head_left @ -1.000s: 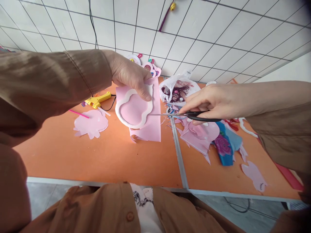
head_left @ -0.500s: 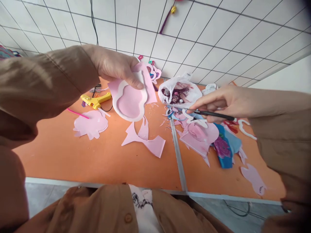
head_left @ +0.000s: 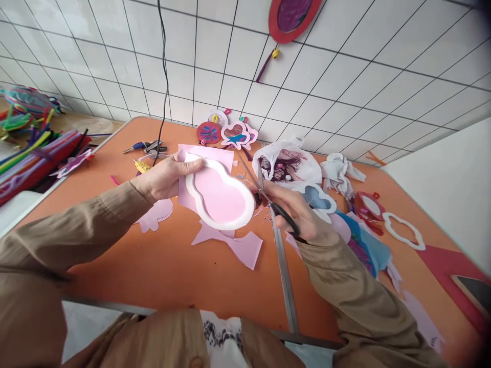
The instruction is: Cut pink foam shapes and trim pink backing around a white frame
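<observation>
My left hand (head_left: 166, 176) grips a pink sheet (head_left: 186, 197) together with a white cloud-shaped frame (head_left: 245, 207) that lies over it, thumb on top. Pink shows through the frame's opening. In my right hand (head_left: 299, 207) are black-handled scissors (head_left: 286, 217), their blades parted and pointing up and away, just right of the frame. Below the sheet, cut pink scraps (head_left: 245, 248) lie on the orange table (head_left: 172, 271). Another pink cut-out (head_left: 155, 214) rests under my left forearm.
A white plastic bag (head_left: 307, 163) with dark threads stands behind my right hand. Decorated ornaments (head_left: 235, 134) lean at the tiled wall. Blue and pink pieces (head_left: 378, 250) and a white frame (head_left: 404, 230) lie right. Colourful pipe cleaners (head_left: 42, 153) are far left.
The sheet and frame have moved lower and turned in my left hand. My right hand has come left towards them, and the scissors' blades now show parted. The view takes in more of the table's sides.
</observation>
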Motion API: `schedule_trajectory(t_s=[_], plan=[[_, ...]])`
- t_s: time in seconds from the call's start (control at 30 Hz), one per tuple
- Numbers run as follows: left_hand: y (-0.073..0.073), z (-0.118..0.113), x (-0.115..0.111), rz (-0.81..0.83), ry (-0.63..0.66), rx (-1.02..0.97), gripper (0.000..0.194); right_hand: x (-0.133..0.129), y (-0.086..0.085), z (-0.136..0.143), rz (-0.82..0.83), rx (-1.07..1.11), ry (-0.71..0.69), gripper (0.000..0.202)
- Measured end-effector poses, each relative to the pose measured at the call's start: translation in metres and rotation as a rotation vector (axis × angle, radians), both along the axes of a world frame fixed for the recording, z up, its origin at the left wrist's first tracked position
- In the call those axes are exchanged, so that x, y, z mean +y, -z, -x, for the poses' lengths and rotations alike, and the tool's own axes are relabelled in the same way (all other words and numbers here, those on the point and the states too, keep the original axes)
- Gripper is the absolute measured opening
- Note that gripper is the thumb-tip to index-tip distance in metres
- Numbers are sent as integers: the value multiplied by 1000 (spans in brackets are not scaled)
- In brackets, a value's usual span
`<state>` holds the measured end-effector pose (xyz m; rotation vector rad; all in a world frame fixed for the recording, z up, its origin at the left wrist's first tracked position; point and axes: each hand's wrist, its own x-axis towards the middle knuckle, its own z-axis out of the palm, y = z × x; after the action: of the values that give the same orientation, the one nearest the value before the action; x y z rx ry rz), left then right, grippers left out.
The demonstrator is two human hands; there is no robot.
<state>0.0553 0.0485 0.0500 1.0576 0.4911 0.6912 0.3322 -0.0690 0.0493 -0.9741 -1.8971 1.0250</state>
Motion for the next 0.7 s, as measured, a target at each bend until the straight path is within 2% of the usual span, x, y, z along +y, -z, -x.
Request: schedule_trajectory(t_s=[0.2,0.43,0.6,0.7], plan=[[10,2,-8,86,32,-42,31,4,0,6,107,62,38,66],[19,-3,-14,153,99,-93,30,12,9,12,80,65,-56,60],[19,-4,-16,193,101,-97,25,6,6,19,93,12,29,63],[18,-4,-18,187,93,-73,22,4,7,20,55,-54,26,65]])
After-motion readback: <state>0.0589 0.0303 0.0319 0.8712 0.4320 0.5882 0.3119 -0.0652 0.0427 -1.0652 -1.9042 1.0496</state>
